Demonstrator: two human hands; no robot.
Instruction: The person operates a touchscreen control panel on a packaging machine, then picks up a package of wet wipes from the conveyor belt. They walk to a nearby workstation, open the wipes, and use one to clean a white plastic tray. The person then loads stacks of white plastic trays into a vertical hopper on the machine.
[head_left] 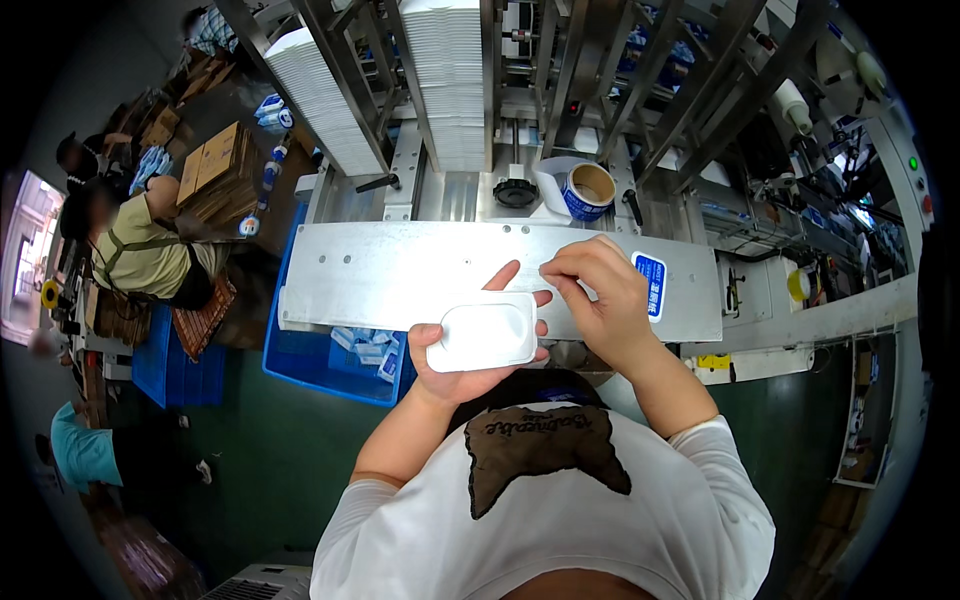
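Note:
A white rounded-rectangular plastic lid (pixel 488 332) with an oval outline on its face lies across the palm of my left hand (pixel 440 375). My left thumb grips its left edge and the fingers show past its right edge. To the right, my right hand (pixel 605 300) is closed in a pinch above the metal plate (pixel 400 270). Whatever is between its fingertips, if anything, is too small to make out. A blue and white label (pixel 649 287) lies on the plate just right of that hand.
Tall stacks of white lids (pixel 445 90) stand in the machine's metal frame. Behind the plate sit a label roll (pixel 588 190) and a black knob (pixel 515 193). A blue crate (pixel 330 375) with small packs is below left. Co-workers (pixel 150 240) are farther left, near cardboard (pixel 215 170).

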